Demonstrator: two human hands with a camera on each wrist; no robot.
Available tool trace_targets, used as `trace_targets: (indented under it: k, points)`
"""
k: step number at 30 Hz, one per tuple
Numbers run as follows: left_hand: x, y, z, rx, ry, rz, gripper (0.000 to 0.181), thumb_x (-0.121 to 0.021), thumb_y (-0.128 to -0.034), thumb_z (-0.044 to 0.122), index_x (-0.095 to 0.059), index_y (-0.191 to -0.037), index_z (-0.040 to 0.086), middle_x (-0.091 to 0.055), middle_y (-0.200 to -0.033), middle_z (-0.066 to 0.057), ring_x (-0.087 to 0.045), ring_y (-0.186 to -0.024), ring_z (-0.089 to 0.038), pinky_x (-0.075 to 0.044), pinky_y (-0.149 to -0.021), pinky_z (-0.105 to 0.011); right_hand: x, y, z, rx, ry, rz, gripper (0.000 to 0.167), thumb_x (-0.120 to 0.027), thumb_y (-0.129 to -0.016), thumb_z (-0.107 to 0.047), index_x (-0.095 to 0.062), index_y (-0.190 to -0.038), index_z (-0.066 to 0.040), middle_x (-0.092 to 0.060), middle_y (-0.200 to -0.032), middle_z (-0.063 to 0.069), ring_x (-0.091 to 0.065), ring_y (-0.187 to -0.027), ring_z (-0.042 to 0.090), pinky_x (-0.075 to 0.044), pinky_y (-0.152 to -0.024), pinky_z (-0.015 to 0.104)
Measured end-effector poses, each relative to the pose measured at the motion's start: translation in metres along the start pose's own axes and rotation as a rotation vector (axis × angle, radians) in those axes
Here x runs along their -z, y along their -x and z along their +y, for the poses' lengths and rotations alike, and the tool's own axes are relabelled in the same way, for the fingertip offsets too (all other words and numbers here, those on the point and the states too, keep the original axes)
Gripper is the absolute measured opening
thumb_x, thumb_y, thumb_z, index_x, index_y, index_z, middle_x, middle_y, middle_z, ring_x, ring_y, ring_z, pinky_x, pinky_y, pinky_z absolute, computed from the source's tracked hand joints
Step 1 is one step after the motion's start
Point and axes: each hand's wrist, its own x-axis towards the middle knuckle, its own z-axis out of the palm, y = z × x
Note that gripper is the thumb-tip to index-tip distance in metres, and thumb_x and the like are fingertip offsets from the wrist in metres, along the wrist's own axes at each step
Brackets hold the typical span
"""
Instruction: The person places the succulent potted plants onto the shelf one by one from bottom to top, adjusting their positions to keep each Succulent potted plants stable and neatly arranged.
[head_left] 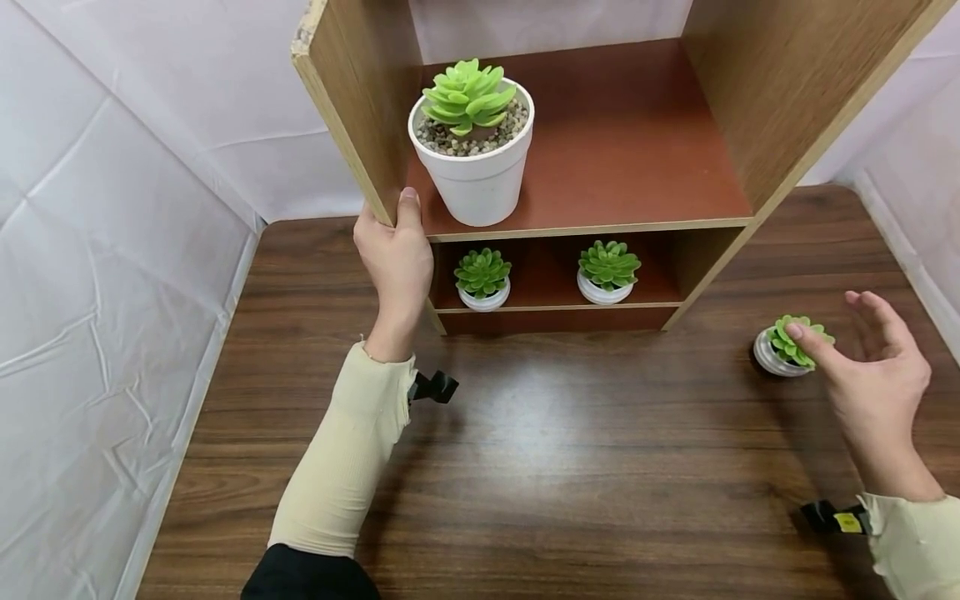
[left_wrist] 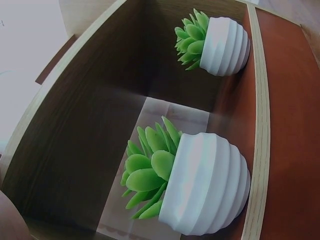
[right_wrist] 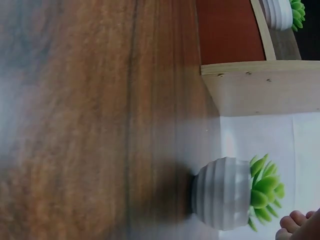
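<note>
My left hand (head_left: pixel 395 262) grips the front edge of the left side panel (head_left: pixel 367 117) of a wooden shelf unit, thumb on the inner side. Near my right hand (head_left: pixel 881 367), a small potted succulent (head_left: pixel 798 343) in a ribbed white pot stands on the floor, right of the unit. The thumb overlaps its leaves in the head view; in the right wrist view the fingertips (right_wrist: pixel 295 222) show beside the succulent, apart from it. Two similar succulents, a left one (head_left: pixel 483 279) and a right one (head_left: pixel 607 271), sit in the lower compartment.
A larger succulent in a smooth white pot (head_left: pixel 480 179) stands at the left of the red-brown upper shelf (head_left: pixel 615 142). Under the unit lies a dark wood-grain surface (head_left: pixel 525 467). White sheeting (head_left: pixel 97 333) walls it in at the left, back and right.
</note>
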Motion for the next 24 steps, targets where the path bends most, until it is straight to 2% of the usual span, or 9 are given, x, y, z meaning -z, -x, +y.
trace_targets:
  k: [8,15,19,22,24]
  points:
    - [-0.001,0.000,0.000,-0.006,0.007,0.005,0.017,-0.056,-0.0951,0.001,-0.060,-0.078,0.001,-0.041,-0.059,0.001,-0.038,-0.054,-0.012,-0.031,-0.054,-0.026,0.006,-0.003,0.015,-0.045,0.118,-0.049,0.073,-0.078,-0.081,0.001,-0.047,-0.144,-0.018,-0.048,-0.142,0.002,-0.039,-0.134,0.012,-0.028,-0.104,0.015]
    - [-0.001,0.001,0.001,-0.003,-0.007,0.000,0.015,-0.056,-0.0949,0.002,-0.060,-0.081,0.001,-0.041,-0.060,0.001,-0.038,-0.055,-0.011,-0.032,-0.055,-0.026,0.011,-0.004,0.026,-0.067,0.216,-0.076,0.074,-0.077,-0.084,-0.004,-0.042,-0.148,-0.019,-0.047,-0.145,0.001,-0.039,-0.133,0.008,-0.026,-0.104,0.014]
    - [0.000,0.002,0.000,0.002,0.000,0.001,0.017,-0.056,-0.0949,0.002,-0.059,-0.079,0.003,-0.041,-0.059,0.001,-0.037,-0.053,-0.011,-0.031,-0.053,-0.026,0.011,-0.003,0.033,-0.083,0.246,-0.081,0.072,-0.079,-0.084,-0.007,-0.045,-0.146,-0.018,-0.051,-0.139,-0.001,-0.042,-0.129,0.007,-0.030,-0.097,0.010]
    - [0.000,0.001,0.001,-0.006,0.011,0.002,0.020,-0.055,-0.0951,0.001,-0.057,-0.076,0.005,-0.040,-0.059,0.001,-0.036,-0.053,-0.011,-0.030,-0.053,-0.026,0.009,-0.004,0.036,-0.085,0.228,-0.078,0.070,-0.080,-0.082,-0.005,-0.048,-0.144,-0.015,-0.054,-0.134,0.000,-0.045,-0.127,0.007,-0.037,-0.088,0.009]
    - [0.000,0.001,0.001,-0.002,0.000,0.008,0.022,-0.056,-0.0948,0.001,-0.055,-0.074,0.007,-0.040,-0.058,0.002,-0.036,-0.053,-0.011,-0.030,-0.053,-0.026,0.008,-0.003,0.037,-0.091,0.220,-0.077,0.071,-0.080,-0.081,-0.004,-0.048,-0.144,-0.014,-0.054,-0.133,0.000,-0.045,-0.127,0.007,-0.038,-0.087,0.008]
